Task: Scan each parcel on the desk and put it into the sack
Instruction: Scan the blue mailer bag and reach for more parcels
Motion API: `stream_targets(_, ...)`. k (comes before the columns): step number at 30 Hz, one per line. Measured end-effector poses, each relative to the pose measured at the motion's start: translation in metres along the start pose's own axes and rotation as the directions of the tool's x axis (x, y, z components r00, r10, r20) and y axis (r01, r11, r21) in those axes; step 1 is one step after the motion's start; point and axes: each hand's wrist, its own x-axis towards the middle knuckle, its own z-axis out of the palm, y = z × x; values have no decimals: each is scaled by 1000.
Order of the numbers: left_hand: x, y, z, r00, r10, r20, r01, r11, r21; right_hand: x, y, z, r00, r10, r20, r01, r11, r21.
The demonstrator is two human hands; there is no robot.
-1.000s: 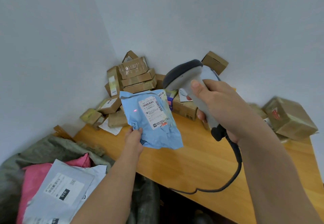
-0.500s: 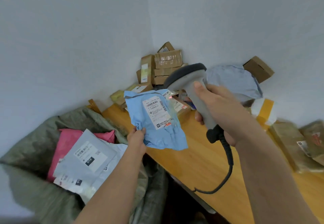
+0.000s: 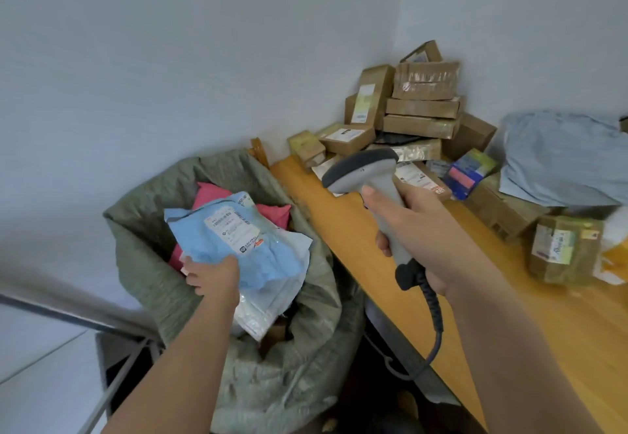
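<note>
Pale walls meet behind a wooden desk [image 3: 560,338] piled with cardboard boxes [image 3: 423,107]. Beside it gapes a green sack [image 3: 163,284]; over its mouth the left hand [image 3: 214,279] pinches a blue mailer [image 3: 238,239]. Right hand [image 3: 418,229] curls round a barcode scanner [image 3: 365,170].

Walls: two plain, pale blue-grey painted walls [image 3: 170,59] meet in a corner just behind the far end of the desk; no marks show on them.
Desk: a long orange-brown wooden desk [image 3: 577,331] runs along the right-hand wall, its far end in the corner.
Floor: pale grey smooth floor [image 3: 40,365] lies left of the desk, crossed by a thin dark seam.
Frame: a grey metal tube frame [image 3: 112,389] stands on the floor, left of the desk.
Light: soft and even, with faint shading low on the wall left of the desk.
</note>
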Motion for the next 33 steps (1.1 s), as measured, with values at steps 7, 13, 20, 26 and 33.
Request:
stream_targets(7,-28,-9,35,942,-9,335,-33,992,120,1,18,-21,990,81,-115,-79,997,20)
stream_targets(13,-83,10,75,951,160,264,-258,880,398,-11,31,-73,941,119,-318,-92,991,99)
stream_targets(20,-164,27,135,869,229,439,-418,815,401,-32,49,-155,823,122,-554,33,964,262)
stream_targets(26,-275,20,212,721,244,648,-535,791,297,-72,79,-270,716,182,-674,127,915,382)
stream_targets(33,-414,-31,306,524,36,851,-493,828,269,-109,127,-380,627,198,-753,41,957,286)
